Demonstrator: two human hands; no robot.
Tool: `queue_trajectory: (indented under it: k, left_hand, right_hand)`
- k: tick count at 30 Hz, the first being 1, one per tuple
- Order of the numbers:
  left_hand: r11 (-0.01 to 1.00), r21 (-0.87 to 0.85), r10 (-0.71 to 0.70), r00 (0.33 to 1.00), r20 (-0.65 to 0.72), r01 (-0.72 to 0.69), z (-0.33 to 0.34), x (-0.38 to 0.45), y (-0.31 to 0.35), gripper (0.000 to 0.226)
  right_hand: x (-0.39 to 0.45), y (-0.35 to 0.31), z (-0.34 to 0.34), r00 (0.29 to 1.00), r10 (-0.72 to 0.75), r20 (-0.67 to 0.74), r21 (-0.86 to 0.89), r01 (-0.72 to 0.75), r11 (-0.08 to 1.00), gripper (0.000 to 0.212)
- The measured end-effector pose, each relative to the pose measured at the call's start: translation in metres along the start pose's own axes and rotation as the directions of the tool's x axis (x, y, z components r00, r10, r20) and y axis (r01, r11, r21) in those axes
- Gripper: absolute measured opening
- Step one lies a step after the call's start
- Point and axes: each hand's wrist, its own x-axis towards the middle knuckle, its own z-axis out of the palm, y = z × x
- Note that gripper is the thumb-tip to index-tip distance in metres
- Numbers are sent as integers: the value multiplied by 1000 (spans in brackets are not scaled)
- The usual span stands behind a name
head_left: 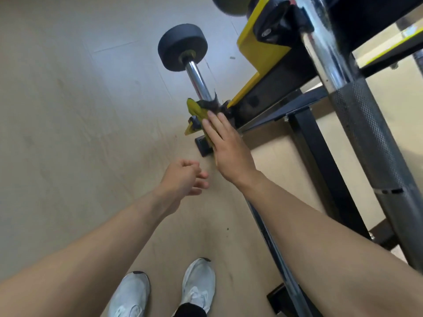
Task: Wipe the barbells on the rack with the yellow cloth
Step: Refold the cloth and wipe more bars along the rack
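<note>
**Cloth pressed to the lower bar**

Nearest, the left hand (183,177) hangs loosely curled, holding nothing. Ahead, the right hand (225,145) presses straight fingers on the yellow cloth (198,113) against the lower barbell (198,80), whose axis runs away toward its black weight.

No lettering, brand mark, number or sign can be read anywhere in the view; every visible surface is either plain or too blurred to show writing.
</note>
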Motion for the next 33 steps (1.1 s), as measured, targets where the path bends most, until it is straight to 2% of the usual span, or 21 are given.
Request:
queue_trajectory:
  k: [2,5,7,9,12,14,18,22,24,26,29,31,33]
  left_hand:
    - [998,64,13,999,-33,-10,0,-1,-6,11]
    - [988,95,138,980,-145,-125,3,5,-11,9]
    - [965,154,245,942,-229,-214,6,14,-12,9]
    - [924,245,360,882,-305,-292,6,24,-9,9]
    - [815,382,572,716,-400,-436,1,40,5,26]
    - [695,457,717,579,-387,-555,1,49,19,33]
    - [367,601,929,320,-189,-710,21,64,36,27]
    - [137,642,984,177,-1,-754,44,66,36,19]
    - [95,622,984,167,58,-777,55,62,30,18]
    - [160,577,966,247,75,-801,68,59,22,20]
    - [290,545,926,374,46,-787,88,61,1,24]
    - [308,533,922,386,38,-788,93,65,-12,25]
    - [235,556,936,340,91,-797,88,72,-20,22]
  right_hand:
    - [-17,-3,3,994,85,-62,56,-82,995,66]
    - [-32,-13,0,966,240,-92,35,-237,971,56]
    - [-28,-13,-3,921,383,-68,36,-381,924,55]
    - [-10,-13,-5,895,446,11,68,-446,893,55]
    - [9,-16,-3,907,418,52,36,-420,907,50]
    - [10,-17,1,909,415,32,63,-416,907,43]
    - [6,-9,-1,918,394,42,74,-396,915,37]
    - [-15,0,3,906,420,55,118,-423,898,28]
    - [-31,1,9,900,434,47,81,-437,896,28]
    - [-43,2,8,902,428,53,49,-431,901,29]
    - [-64,1,3,869,468,162,17,-477,879,33]
    - [-74,0,0,838,504,210,-30,-510,860,39]
    - [-72,1,-7,853,504,134,-95,-495,864,43]
